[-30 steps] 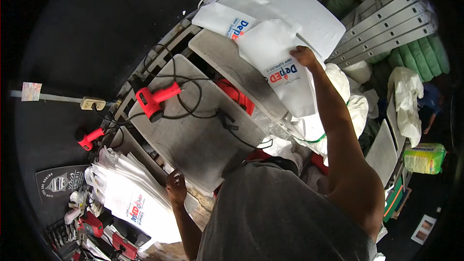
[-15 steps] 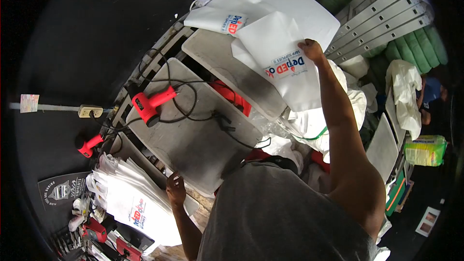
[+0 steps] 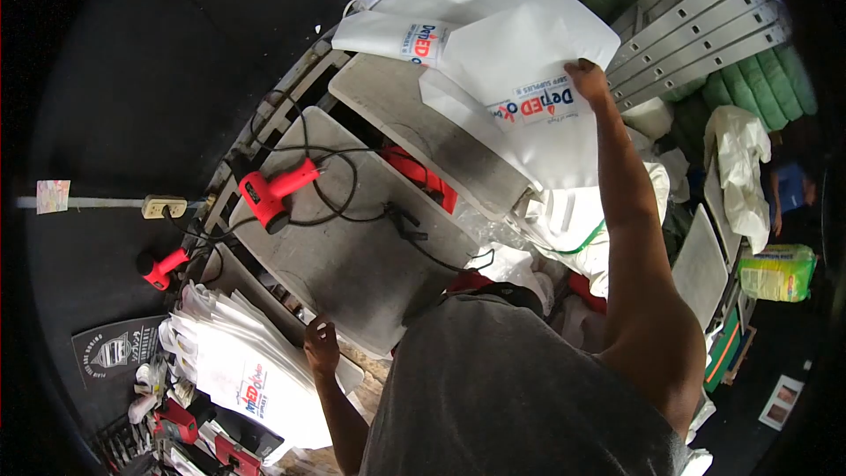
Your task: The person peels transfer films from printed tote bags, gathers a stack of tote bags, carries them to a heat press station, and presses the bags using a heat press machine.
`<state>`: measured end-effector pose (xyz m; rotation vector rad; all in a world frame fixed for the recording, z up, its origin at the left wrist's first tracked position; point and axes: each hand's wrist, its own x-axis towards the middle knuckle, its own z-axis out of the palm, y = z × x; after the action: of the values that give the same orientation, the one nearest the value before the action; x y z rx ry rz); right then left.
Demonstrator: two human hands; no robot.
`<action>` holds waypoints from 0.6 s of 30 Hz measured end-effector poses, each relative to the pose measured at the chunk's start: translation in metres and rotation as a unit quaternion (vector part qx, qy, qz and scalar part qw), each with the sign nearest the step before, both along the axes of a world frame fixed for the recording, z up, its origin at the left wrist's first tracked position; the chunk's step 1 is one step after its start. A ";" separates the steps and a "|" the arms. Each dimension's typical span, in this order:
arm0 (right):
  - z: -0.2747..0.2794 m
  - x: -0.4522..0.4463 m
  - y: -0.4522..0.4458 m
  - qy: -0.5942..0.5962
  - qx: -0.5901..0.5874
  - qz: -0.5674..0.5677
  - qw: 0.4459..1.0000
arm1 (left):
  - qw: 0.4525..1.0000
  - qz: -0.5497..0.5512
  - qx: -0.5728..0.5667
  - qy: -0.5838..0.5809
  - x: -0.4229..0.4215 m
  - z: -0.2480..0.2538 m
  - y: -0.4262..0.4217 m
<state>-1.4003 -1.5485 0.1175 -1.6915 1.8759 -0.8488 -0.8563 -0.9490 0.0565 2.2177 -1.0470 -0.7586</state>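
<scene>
My right hand (image 3: 588,81) reaches far out at the upper right, fingers closed on the edge of a white printed bag (image 3: 538,62). The bag lies slanted, its blue and red "DepED" lettering facing up. Beneath and behind it are more white bags (image 3: 374,31), one with the same print. At the lower left, my left hand (image 3: 322,345) is beside the grey tabletop's front corner, fingers loosely bent and apart, with nothing visible in them. Close to it stands a stack of white printed bags (image 3: 231,357).
A red heat gun (image 3: 267,197) with a black cord lies on the grey board (image 3: 352,247); another red heat gun (image 3: 159,268) is by the power outlet (image 3: 165,207). A ladder (image 3: 705,22) and green bundles (image 3: 753,88) stand at the upper right. Part of a person (image 3: 791,189) shows far right.
My right hand has moved slightly to the right and pulled the printed bag's edge with it, spreading it further. My left hand stays where it was.
</scene>
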 end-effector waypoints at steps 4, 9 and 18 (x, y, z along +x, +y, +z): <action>0.065 0.010 0.016 0.102 0.056 0.031 0.993 | 1.000 -0.017 -0.009 -0.015 0.006 -0.019 0.009; 0.062 0.001 0.003 0.078 0.008 0.021 0.997 | 0.998 0.033 0.024 0.038 -0.009 -0.003 -0.003; 0.066 0.006 0.009 0.088 -0.031 0.022 0.995 | 0.998 0.034 0.026 0.038 0.000 -0.026 0.005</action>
<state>-1.3942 -1.5399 0.1834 -1.8943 1.9351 -0.7700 -0.8565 -0.9440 0.0309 2.2377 -0.9205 -0.8422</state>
